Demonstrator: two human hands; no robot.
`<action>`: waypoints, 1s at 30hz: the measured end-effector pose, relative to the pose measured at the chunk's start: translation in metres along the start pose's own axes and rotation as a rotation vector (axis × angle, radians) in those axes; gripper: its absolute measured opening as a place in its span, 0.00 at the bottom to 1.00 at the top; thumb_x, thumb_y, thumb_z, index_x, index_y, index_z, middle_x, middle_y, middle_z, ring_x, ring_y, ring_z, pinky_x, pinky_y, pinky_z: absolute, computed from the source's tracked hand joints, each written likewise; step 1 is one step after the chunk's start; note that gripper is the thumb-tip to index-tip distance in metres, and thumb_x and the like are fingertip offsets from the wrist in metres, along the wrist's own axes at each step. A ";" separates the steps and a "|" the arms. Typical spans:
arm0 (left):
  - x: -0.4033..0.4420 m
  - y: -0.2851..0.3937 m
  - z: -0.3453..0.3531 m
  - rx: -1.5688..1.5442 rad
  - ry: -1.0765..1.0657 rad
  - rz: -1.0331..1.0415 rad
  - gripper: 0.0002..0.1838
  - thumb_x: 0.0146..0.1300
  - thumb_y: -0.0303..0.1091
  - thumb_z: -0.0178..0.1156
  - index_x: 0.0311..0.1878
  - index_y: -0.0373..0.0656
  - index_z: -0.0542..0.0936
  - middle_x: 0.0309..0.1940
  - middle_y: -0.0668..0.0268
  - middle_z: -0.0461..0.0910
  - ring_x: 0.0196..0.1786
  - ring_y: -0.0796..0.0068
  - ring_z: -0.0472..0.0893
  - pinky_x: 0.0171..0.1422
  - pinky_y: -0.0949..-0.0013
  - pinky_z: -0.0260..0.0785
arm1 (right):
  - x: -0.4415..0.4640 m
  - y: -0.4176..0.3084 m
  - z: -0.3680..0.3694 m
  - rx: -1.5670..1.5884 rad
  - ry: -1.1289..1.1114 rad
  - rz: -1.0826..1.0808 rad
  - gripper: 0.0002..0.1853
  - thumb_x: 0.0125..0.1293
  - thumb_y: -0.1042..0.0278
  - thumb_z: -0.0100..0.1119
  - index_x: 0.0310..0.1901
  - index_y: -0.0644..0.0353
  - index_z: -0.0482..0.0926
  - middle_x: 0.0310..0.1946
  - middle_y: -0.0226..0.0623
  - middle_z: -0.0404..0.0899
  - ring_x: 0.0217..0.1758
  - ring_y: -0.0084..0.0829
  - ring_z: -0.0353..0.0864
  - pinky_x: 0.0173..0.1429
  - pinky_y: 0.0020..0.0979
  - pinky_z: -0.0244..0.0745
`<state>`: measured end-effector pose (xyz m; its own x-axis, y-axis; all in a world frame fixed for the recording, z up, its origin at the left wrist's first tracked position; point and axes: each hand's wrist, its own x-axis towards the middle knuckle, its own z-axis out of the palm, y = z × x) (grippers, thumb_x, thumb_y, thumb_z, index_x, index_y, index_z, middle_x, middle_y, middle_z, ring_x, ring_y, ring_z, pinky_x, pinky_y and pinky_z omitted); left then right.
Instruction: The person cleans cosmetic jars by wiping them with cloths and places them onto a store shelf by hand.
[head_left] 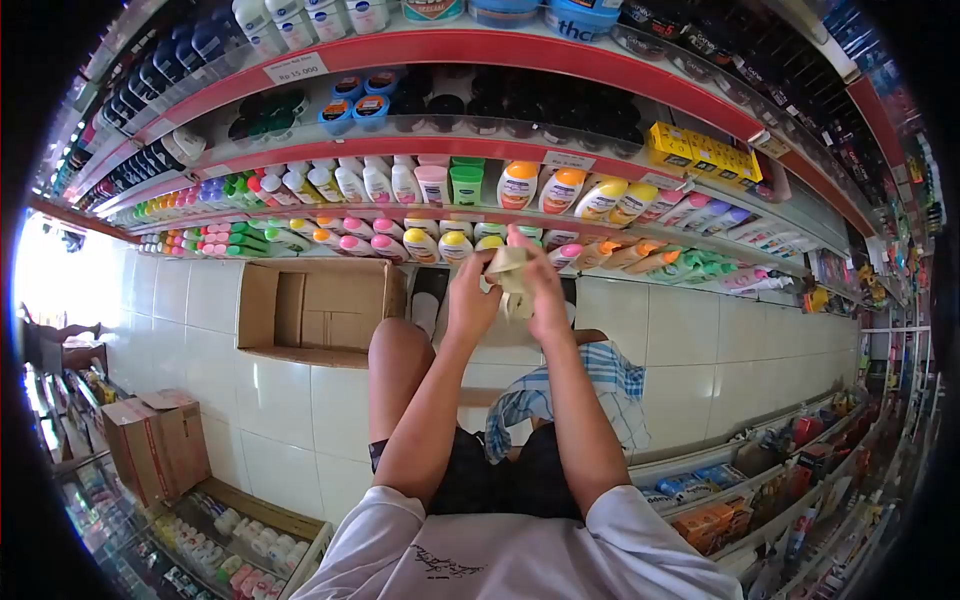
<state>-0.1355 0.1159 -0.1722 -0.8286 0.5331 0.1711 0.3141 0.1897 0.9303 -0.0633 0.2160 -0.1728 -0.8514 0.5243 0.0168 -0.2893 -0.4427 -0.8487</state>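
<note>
A pale yellowish cloth is bunched between my two hands in front of the lower shelves. My left hand is closed at its left side, fingers bent toward it. My right hand grips the cloth from the right, and a corner hangs below. Whether anything is wrapped inside the folds, I cannot tell. Behind the hands stand white bottles with yellow caps on the bottom shelf. A blue and white checked cloth lies over my right leg.
An open cardboard box stands on the tiled floor left of my legs. Another carton is farther back on the left. Red-edged shelves full of bottles and jars rise in front; low racks stand behind on the right.
</note>
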 end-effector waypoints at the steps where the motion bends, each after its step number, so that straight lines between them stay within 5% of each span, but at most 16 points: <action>1: -0.001 0.000 0.000 0.000 -0.001 -0.001 0.18 0.45 0.17 0.61 0.43 0.38 0.73 0.40 0.55 0.78 0.45 0.51 0.77 0.47 0.63 0.70 | 0.000 0.006 0.007 -0.180 -0.006 -0.066 0.23 0.69 0.65 0.52 0.63 0.62 0.67 0.67 0.38 0.63 0.67 0.28 0.63 0.69 0.29 0.57; 3: -0.002 -0.002 -0.001 0.049 -0.054 -0.002 0.18 0.47 0.18 0.60 0.45 0.38 0.74 0.38 0.53 0.78 0.44 0.48 0.77 0.46 0.62 0.70 | 0.000 0.010 0.008 -0.268 0.113 0.036 0.21 0.69 0.67 0.52 0.62 0.63 0.68 0.61 0.38 0.69 0.62 0.26 0.69 0.65 0.27 0.61; 5: -0.003 -0.013 0.002 0.065 -0.089 -0.074 0.18 0.47 0.19 0.63 0.45 0.37 0.75 0.37 0.55 0.79 0.43 0.57 0.80 0.46 0.65 0.71 | 0.000 0.011 0.004 -0.139 0.138 0.102 0.21 0.70 0.66 0.51 0.62 0.63 0.68 0.57 0.37 0.72 0.59 0.26 0.71 0.64 0.27 0.64; 8: 0.000 -0.011 0.008 -0.566 -0.050 -0.159 0.17 0.50 0.18 0.66 0.43 0.37 0.73 0.40 0.66 0.80 0.45 0.79 0.78 0.51 0.72 0.71 | 0.004 0.014 -0.004 0.095 0.206 0.209 0.20 0.72 0.65 0.47 0.61 0.64 0.68 0.54 0.36 0.76 0.55 0.26 0.75 0.60 0.29 0.68; 11: 0.002 -0.012 0.007 -0.544 -0.083 -0.205 0.19 0.49 0.17 0.66 0.45 0.38 0.73 0.42 0.66 0.79 0.45 0.78 0.78 0.54 0.72 0.69 | 0.002 0.019 -0.006 0.262 0.258 0.275 0.20 0.75 0.60 0.39 0.60 0.64 0.68 0.59 0.38 0.72 0.59 0.31 0.73 0.64 0.34 0.67; 13: 0.002 -0.015 0.009 -0.599 -0.062 -0.190 0.19 0.49 0.17 0.66 0.44 0.38 0.73 0.44 0.65 0.78 0.45 0.78 0.78 0.54 0.73 0.68 | 0.003 0.018 -0.002 0.705 0.207 0.247 0.23 0.76 0.55 0.34 0.62 0.63 0.66 0.64 0.40 0.67 0.66 0.35 0.66 0.69 0.38 0.60; 14: 0.004 -0.016 0.008 -0.492 -0.027 -0.125 0.19 0.49 0.16 0.65 0.45 0.38 0.73 0.44 0.65 0.78 0.45 0.77 0.77 0.53 0.72 0.69 | 0.003 0.016 -0.002 0.652 0.197 0.158 0.25 0.75 0.53 0.32 0.65 0.61 0.63 0.68 0.40 0.61 0.70 0.37 0.59 0.73 0.39 0.53; 19: 0.005 -0.011 0.005 -0.416 -0.008 -0.155 0.21 0.47 0.14 0.62 0.46 0.38 0.74 0.44 0.63 0.77 0.48 0.73 0.77 0.52 0.70 0.69 | 0.003 -0.006 0.000 0.804 0.101 0.075 0.26 0.72 0.56 0.43 0.67 0.61 0.61 0.70 0.39 0.58 0.71 0.32 0.58 0.73 0.35 0.51; 21: 0.004 0.001 -0.001 -0.004 -0.021 0.114 0.23 0.45 0.13 0.60 0.48 0.38 0.75 0.44 0.62 0.77 0.46 0.71 0.78 0.51 0.70 0.70 | 0.001 -0.001 0.000 -0.304 0.002 0.018 0.23 0.70 0.63 0.49 0.64 0.61 0.66 0.68 0.38 0.60 0.71 0.30 0.59 0.71 0.30 0.53; 23: 0.004 -0.008 0.002 0.000 -0.008 0.198 0.25 0.44 0.12 0.58 0.49 0.38 0.75 0.44 0.61 0.77 0.45 0.70 0.79 0.51 0.72 0.71 | 0.000 0.005 -0.002 -0.263 0.066 0.088 0.21 0.70 0.68 0.49 0.63 0.61 0.68 0.66 0.35 0.64 0.68 0.28 0.63 0.70 0.29 0.56; 26: 0.003 -0.016 0.002 -0.188 -0.065 0.070 0.24 0.48 0.12 0.59 0.50 0.38 0.74 0.44 0.62 0.77 0.45 0.73 0.79 0.52 0.74 0.71 | 0.002 0.008 -0.009 0.065 0.138 0.234 0.21 0.70 0.67 0.48 0.64 0.61 0.66 0.64 0.34 0.66 0.64 0.29 0.67 0.69 0.31 0.59; 28: 0.002 -0.012 0.002 -0.613 -0.079 -0.237 0.22 0.54 0.12 0.56 0.52 0.39 0.71 0.46 0.64 0.77 0.50 0.75 0.77 0.53 0.74 0.70 | 0.003 0.006 -0.010 0.388 0.258 0.241 0.23 0.72 0.63 0.46 0.65 0.61 0.63 0.66 0.35 0.64 0.65 0.31 0.65 0.69 0.35 0.59; 30: 0.004 -0.011 0.004 -0.674 -0.036 -0.218 0.22 0.54 0.14 0.59 0.53 0.39 0.71 0.45 0.64 0.77 0.48 0.76 0.78 0.52 0.73 0.71 | 0.003 0.006 -0.007 0.518 0.195 0.189 0.25 0.72 0.60 0.46 0.67 0.61 0.61 0.67 0.37 0.62 0.67 0.31 0.63 0.70 0.37 0.58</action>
<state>-0.1403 0.1194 -0.1828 -0.8207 0.5698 -0.0422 -0.2221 -0.2500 0.9424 -0.0647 0.2205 -0.1818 -0.8272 0.5037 -0.2491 -0.3577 -0.8139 -0.4579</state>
